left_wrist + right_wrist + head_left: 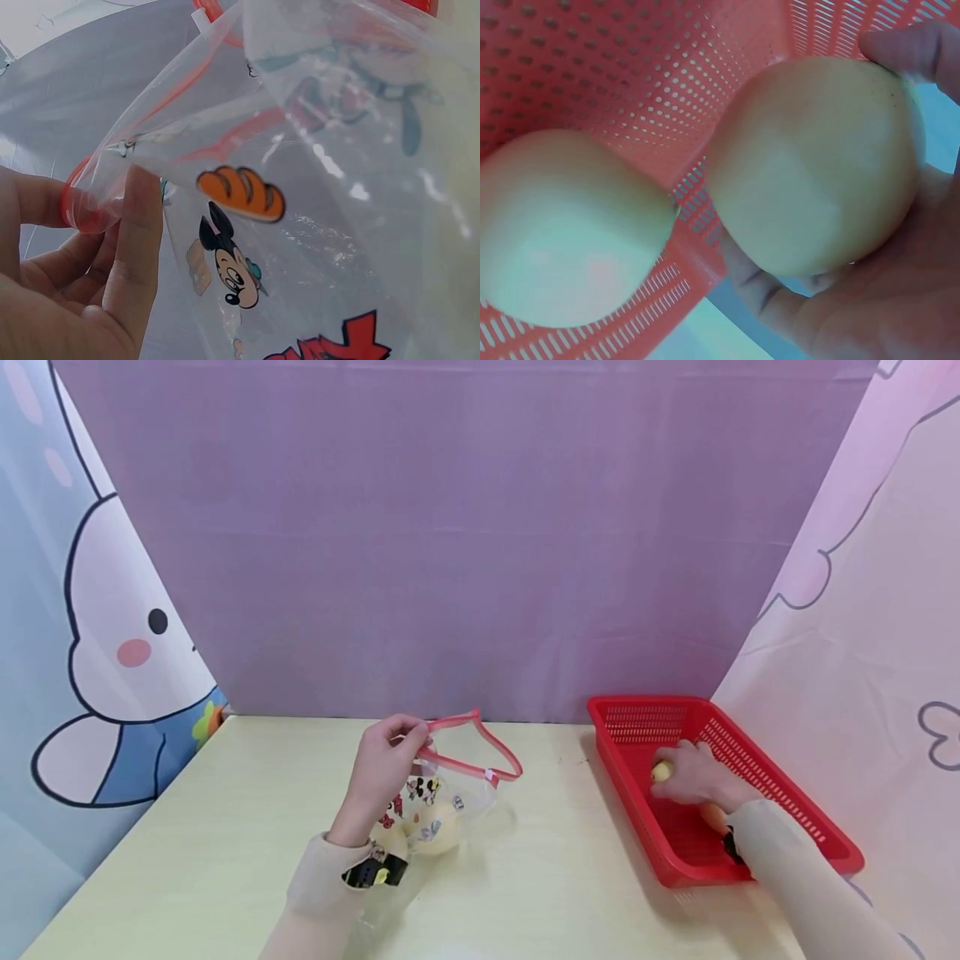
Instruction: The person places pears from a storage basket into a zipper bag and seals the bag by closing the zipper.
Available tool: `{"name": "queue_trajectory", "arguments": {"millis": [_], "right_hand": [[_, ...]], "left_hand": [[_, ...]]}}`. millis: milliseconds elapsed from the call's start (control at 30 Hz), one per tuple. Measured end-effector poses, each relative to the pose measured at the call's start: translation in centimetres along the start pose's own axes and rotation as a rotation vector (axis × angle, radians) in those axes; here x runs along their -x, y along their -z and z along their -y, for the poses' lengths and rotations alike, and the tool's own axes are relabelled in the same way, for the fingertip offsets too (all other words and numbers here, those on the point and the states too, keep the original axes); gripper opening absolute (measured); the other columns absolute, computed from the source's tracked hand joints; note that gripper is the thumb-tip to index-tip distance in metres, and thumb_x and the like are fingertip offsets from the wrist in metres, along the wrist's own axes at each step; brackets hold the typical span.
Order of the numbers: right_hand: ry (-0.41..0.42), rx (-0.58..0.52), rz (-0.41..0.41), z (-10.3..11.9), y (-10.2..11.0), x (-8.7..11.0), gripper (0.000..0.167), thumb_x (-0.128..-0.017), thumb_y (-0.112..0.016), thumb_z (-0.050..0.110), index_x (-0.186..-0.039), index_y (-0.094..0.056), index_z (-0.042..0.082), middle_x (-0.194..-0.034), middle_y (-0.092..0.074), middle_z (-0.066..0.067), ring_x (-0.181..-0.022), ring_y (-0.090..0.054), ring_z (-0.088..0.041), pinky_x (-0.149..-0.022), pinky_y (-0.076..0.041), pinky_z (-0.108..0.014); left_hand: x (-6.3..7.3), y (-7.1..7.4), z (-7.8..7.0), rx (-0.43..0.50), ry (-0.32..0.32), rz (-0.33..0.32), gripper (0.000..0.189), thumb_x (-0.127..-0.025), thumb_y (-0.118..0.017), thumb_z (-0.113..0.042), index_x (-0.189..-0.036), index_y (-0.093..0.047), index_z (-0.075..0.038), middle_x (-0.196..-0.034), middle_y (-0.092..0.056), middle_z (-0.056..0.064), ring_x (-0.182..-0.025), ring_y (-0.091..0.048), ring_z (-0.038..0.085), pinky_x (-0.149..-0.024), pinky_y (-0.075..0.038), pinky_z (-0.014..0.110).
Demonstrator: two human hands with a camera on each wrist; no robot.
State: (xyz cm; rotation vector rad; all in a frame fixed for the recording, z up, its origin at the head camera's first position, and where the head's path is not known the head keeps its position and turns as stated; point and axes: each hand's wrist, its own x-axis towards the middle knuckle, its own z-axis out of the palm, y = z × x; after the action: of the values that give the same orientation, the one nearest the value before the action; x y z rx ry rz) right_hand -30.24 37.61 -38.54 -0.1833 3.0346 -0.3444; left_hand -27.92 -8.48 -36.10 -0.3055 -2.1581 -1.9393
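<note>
My left hand (380,770) pinches the red rim of a clear plastic zip bag (467,797) printed with cartoon figures. The bag's mouth gapes toward the right, and rounded yellow fruits (437,828) show through its lower part. In the left wrist view, thumb and fingers (139,225) grip the rim beside a bread print. Over at the red basket (633,810), my right hand (693,774) holds a pale yellow round fruit (817,165), fingers curled about it. Another yellowish fruit (570,229), tapering to a small dark tip, lies in the basket, partly under my wrist in the head view.
The basket has perforated walls and stands at the right of the pale yellow table (540,893). A purple curtain (450,543) hangs behind, with cartoon-printed cloths (135,585) at both sides. A white slider (491,774) sits on the bag's red rim.
</note>
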Motion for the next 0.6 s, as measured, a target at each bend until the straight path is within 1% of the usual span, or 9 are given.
{"name": "queue_trajectory", "arguments": {"millis": [67, 167, 233, 300, 400, 500, 600], "right_hand": [[0.012, -0.007, -0.031, 0.0, 0.4, 0.1, 0.064, -0.067, -0.087, 0.039, -0.122, -0.066, 0.012, -0.111, -0.055, -0.013, -0.103, -0.047, -0.038, -0.072, -0.055, -0.049], [0.030, -0.025, -0.076, 0.2, 0.9, 0.3, 0.066, -0.065, -0.088, 0.041, -0.119, -0.065, 0.012, -0.109, -0.056, -0.010, -0.099, -0.051, -0.033, -0.072, -0.056, -0.047], [0.047, -0.043, -0.100, 0.3, 1.1, 0.4, 0.063, -0.067, -0.086, 0.039, -0.118, -0.064, 0.010, -0.105, -0.057, -0.009, -0.096, -0.052, -0.030, -0.070, -0.055, -0.043], [0.054, -0.062, -0.118, 0.5, 1.4, 0.4, 0.055, -0.071, -0.083, 0.036, -0.116, -0.064, 0.010, -0.101, -0.057, -0.006, -0.092, -0.052, -0.026, -0.067, -0.052, -0.037], [0.064, -0.111, -0.128, 0.6, 1.7, 0.3, 0.045, -0.076, -0.078, 0.031, -0.112, -0.063, 0.009, -0.093, -0.059, -0.005, -0.084, -0.054, -0.023, -0.062, -0.049, -0.033], [0.066, -0.185, -0.115, 0.8, 2.1, 0.4, 0.044, -0.077, -0.077, 0.028, -0.114, -0.062, 0.008, -0.087, -0.061, -0.003, -0.075, -0.057, -0.021, -0.061, -0.050, -0.032], [0.069, -0.234, -0.110, 1.0, 2.4, 0.6, 0.050, -0.075, -0.079, 0.027, -0.117, -0.061, 0.008, -0.088, -0.063, -0.003, -0.074, -0.059, -0.021, -0.061, -0.051, -0.032]], "left_hand": [[0.0, 0.0, -0.1, 0.004, 0.002, 0.001, 0.019, -0.104, -0.057, -0.011, -0.110, -0.069, 0.003, -0.094, -0.063, 0.024, -0.071, -0.068, 0.025, -0.062, -0.064, 0.035], [0.1, 0.0, -0.1, 0.011, 0.002, 0.002, 0.019, -0.104, -0.057, -0.011, -0.110, -0.069, 0.003, -0.095, -0.062, 0.027, -0.071, -0.068, 0.025, -0.062, -0.064, 0.035], [0.1, 0.0, -0.2, 0.012, 0.002, 0.001, 0.019, -0.104, -0.057, -0.011, -0.110, -0.068, 0.003, -0.096, -0.062, 0.027, -0.071, -0.068, 0.025, -0.062, -0.064, 0.035], [0.1, 0.0, -0.2, 0.008, 0.003, 0.000, 0.019, -0.104, -0.057, -0.011, -0.110, -0.068, 0.003, -0.095, -0.062, 0.027, -0.071, -0.068, 0.024, -0.062, -0.064, 0.035], [0.1, 0.0, -0.2, 0.006, 0.003, -0.001, 0.018, -0.104, -0.057, -0.010, -0.109, -0.068, 0.004, -0.096, -0.062, 0.027, -0.071, -0.068, 0.024, -0.062, -0.064, 0.035], [0.2, 0.0, -0.2, 0.003, 0.003, -0.002, 0.018, -0.104, -0.058, -0.010, -0.109, -0.069, 0.003, -0.095, -0.063, 0.027, -0.071, -0.068, 0.025, -0.062, -0.064, 0.035], [0.2, 0.0, -0.2, -0.003, 0.002, -0.004, 0.019, -0.104, -0.058, -0.011, -0.109, -0.069, 0.003, -0.094, -0.063, 0.025, -0.071, -0.068, 0.025, -0.062, -0.064, 0.035]]}}
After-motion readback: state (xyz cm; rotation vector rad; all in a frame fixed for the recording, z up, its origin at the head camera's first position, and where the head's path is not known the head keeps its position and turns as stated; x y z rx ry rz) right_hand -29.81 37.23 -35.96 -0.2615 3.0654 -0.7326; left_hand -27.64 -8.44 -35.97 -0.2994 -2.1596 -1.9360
